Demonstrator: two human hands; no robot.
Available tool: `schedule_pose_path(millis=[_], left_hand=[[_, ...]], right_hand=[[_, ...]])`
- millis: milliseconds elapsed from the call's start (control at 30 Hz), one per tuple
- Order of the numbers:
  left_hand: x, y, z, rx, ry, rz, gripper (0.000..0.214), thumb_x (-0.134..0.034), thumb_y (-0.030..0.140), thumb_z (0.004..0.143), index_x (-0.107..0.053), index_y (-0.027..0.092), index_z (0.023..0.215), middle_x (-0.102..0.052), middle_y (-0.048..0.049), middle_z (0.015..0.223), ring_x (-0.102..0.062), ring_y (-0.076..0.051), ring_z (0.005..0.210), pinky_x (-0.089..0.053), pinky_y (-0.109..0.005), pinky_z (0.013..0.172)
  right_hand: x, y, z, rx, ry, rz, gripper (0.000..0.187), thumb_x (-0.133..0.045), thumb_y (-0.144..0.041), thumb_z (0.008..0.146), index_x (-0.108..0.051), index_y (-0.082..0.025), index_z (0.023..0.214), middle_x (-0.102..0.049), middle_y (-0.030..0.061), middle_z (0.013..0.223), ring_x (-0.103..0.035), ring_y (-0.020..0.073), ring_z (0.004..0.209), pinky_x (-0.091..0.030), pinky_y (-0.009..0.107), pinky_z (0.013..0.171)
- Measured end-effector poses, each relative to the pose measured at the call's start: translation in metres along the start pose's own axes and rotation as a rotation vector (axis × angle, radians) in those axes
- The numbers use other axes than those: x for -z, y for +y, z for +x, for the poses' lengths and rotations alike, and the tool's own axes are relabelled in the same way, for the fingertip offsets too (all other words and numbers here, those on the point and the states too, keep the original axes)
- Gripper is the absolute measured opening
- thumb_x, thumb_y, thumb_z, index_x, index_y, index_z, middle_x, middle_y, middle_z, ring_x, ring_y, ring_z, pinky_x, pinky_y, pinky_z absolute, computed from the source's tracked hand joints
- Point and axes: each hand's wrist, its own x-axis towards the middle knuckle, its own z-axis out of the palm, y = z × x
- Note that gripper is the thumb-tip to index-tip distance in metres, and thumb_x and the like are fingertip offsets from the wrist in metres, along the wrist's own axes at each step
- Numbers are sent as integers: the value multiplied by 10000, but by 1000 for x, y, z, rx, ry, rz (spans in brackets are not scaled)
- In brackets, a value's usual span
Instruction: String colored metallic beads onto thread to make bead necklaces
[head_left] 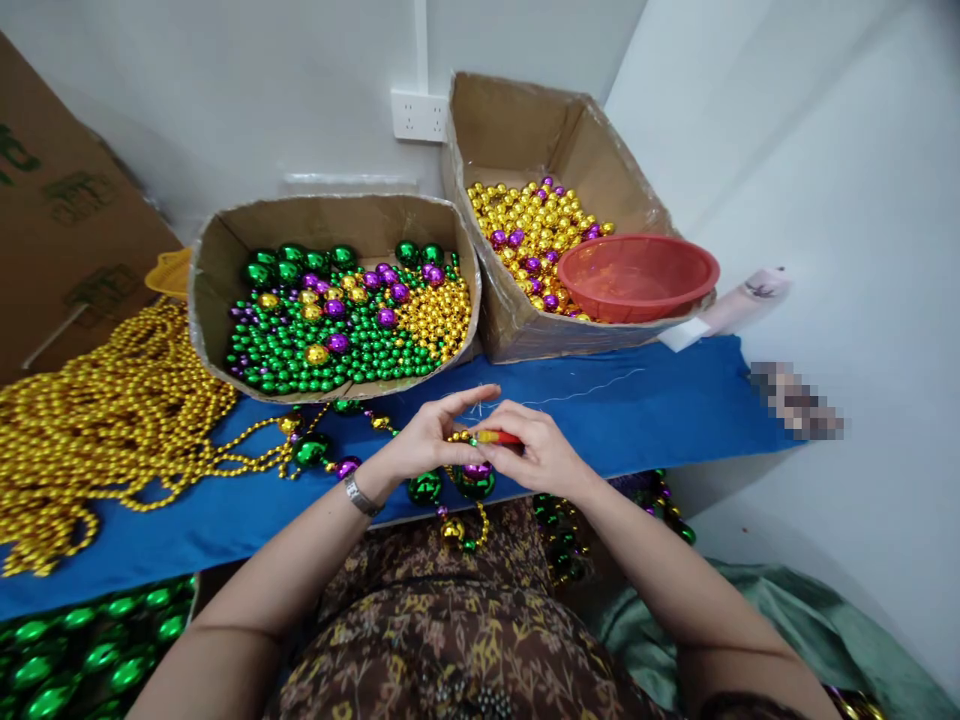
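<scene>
My left hand [426, 437], with a metal watch on its wrist, pinches a bead string [452, 529] between thumb and fingers; its index finger stretches out. Large green, purple and gold beads hang from it in front of my body. Against it, my right hand [546, 450] is closed around a small red-and-yellow tool [496, 437], whose kind I cannot make out. The tool's tip meets the beads by my left thumb. Thin clear thread [592, 388] trails over the blue cloth [675, 410] behind my hands. More of the strung beads [310, 450] lie left of my wrist.
A cardboard box [202, 290] of loose green, purple and gold beads stands ahead. To its right, a taller box [510, 335] holds gold and purple beads, with a red basin [637, 280] on top. Gold bead strings [112, 400] pile up left. Large green beads [97, 655] sit below the table.
</scene>
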Motion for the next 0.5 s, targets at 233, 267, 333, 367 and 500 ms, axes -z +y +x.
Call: schedule_pose_path(millis=[233,267,333,367,500], left_hand=[[5,7,1,-102,52,17,724,-771,170,733,-488,327,1380,-352,-110,1538,-701,-218,969,-588,-287,782],[5,8,2,-122,59,11,727,-771,168,733,-485,344,1378,-344,-103,1543,-706,-217,957,-593,-287,771],[5,12,4,-172,90,1,717,-775,170,730,-497,359,1363,-346,-95,1542,-705,-220,961,-602,-291,761],[4,14,6,-200,111,-3,706,-776,176,732,-503,360,1357,-353,-94,1538,-705,-220,960,-606,-299,763],[-2,32,20,-379,209,0,655,-770,216,750,-520,353,1339,-403,-77,1507,-667,-245,1059,-600,-367,849]], right_hand=[[12,31,-22,-244,137,-88,316,-458,-368,963,-544,-245,1242,-660,65,1141,-647,178,982,-514,330,851],[11,44,-30,-330,171,-156,333,-430,-383,972,-522,-244,1260,-654,71,1164,-644,190,1009,-514,341,864],[5,71,-46,-510,156,-360,337,-403,-394,971,-537,-230,1234,-654,91,1167,-640,223,1031,-513,366,873],[1,82,-53,-585,118,-449,338,-411,-392,962,-550,-231,1224,-657,98,1157,-642,239,1023,-519,375,858],[-9,101,-67,-645,126,-525,394,-465,-422,923,-574,-201,1231,-658,144,1091,-616,300,1044,-505,448,880]])
